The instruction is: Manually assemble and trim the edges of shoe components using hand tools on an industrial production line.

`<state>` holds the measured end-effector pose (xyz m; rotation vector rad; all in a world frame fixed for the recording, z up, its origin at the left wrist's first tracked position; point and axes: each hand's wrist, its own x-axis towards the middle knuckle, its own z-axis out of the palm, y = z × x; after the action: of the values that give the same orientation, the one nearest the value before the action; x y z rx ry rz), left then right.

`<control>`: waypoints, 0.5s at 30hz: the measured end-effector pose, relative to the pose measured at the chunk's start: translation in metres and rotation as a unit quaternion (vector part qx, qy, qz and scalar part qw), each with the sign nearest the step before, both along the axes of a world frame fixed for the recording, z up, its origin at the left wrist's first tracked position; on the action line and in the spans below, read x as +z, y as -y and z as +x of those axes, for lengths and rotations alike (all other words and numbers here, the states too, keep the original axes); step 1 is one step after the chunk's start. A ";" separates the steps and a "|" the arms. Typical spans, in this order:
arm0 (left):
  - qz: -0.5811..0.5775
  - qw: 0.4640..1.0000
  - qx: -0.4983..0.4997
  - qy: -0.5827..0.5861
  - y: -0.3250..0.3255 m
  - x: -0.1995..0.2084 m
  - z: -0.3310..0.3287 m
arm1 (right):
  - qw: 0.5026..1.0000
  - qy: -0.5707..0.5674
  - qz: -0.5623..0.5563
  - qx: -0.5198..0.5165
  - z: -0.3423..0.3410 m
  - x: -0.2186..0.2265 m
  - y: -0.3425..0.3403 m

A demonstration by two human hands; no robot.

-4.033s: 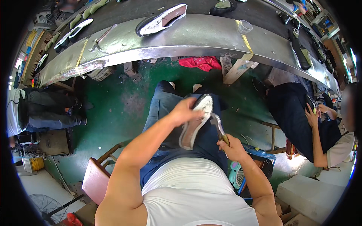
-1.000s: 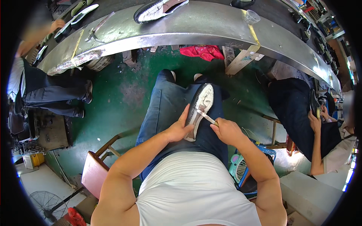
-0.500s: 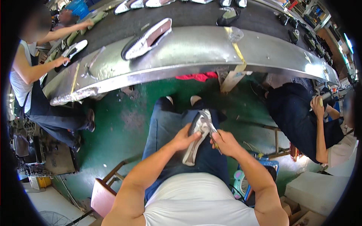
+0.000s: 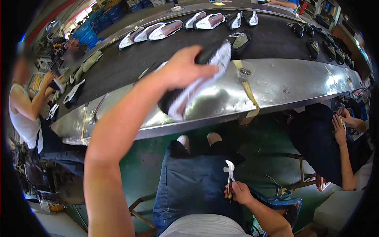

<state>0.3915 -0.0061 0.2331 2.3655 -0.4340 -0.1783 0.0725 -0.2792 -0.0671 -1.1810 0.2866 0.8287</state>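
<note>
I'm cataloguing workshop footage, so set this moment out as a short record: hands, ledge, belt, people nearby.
Left hand: grips a dark shoe with white edging, arm stretched out over the metal ledge
Right hand: holds a hammer, its head pointing away from the body
On ledge: clear cup of small pieces; long metal tool toward the left
Dark belt: row of shoes along its far side
Nearby people: left co-worker; right co-worker

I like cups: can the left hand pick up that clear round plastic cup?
Probably not right now: the cup looks near, but the left hand grips a black-and-white shoe.
</note>
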 end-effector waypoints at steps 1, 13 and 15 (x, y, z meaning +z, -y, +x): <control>0.129 0.990 -0.003 0.058 0.010 0.008 0.035 | 1.000 0.002 0.001 -0.005 0.006 0.004 0.000; 0.353 0.914 -0.059 0.191 -0.014 -0.093 0.221 | 0.997 -0.075 0.016 -0.011 0.021 0.017 0.005; 0.215 0.956 0.015 0.197 -0.032 -0.064 0.204 | 0.997 -0.079 0.021 -0.012 0.022 0.014 0.009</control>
<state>0.5953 0.0262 0.1693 2.8449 -0.5950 0.2440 0.0947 -0.2881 -0.0526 -1.0721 0.4099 0.9038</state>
